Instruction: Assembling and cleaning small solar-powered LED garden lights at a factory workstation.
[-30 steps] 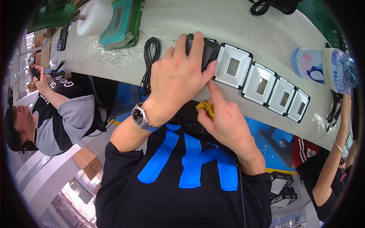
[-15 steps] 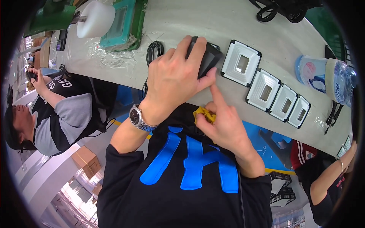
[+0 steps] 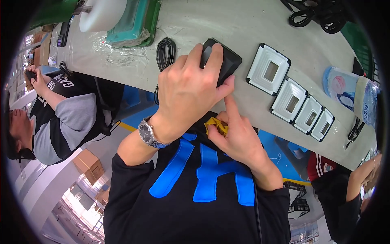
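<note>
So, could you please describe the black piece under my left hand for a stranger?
On the pale table, find four white frames in a row. Just left, under the left hand, is the black piece; unlike them, it shows no white.

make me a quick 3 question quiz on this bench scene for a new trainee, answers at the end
1. Which hand holds the crumpled yellow cloth?
2. How many white stepped frames with black rims lie in the row on the pale grey worktop?
3. True or false: the left hand touches the black box-shaped block.

Key:
1. The right hand.
2. Four.
3. True.
</note>
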A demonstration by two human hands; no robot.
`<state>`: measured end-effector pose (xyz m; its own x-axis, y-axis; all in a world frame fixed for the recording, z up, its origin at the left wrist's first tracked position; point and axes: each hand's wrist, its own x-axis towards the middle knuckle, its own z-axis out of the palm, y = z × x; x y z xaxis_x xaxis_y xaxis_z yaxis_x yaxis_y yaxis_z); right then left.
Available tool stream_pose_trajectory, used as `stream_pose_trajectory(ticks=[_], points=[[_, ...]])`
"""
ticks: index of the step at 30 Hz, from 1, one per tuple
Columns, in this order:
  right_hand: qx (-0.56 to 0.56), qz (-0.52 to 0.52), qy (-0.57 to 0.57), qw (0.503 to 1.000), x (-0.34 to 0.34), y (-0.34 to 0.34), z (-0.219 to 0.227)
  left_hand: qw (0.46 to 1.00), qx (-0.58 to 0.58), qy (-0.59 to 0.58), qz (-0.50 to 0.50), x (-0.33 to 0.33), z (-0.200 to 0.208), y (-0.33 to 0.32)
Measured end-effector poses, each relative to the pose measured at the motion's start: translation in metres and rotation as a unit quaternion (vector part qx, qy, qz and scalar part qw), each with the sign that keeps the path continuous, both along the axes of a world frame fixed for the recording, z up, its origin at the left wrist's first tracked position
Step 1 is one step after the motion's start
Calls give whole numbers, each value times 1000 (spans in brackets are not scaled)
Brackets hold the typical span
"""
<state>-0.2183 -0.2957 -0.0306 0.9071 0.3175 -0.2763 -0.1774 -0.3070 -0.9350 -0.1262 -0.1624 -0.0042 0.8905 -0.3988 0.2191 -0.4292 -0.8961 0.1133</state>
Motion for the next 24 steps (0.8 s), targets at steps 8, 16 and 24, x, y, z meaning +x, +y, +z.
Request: stream_pose_trajectory(ticks=[8, 16, 24], points=[[18, -24, 12, 999, 8, -11, 16, 999, -7, 54, 3, 3, 7, 4], [-126, -4, 19, 992, 46, -20, 31, 993, -90, 58, -45, 8, 5, 17], [-203, 17, -71, 977, 48, -9, 35, 992, -67, 72, -84, 15, 12, 35]])
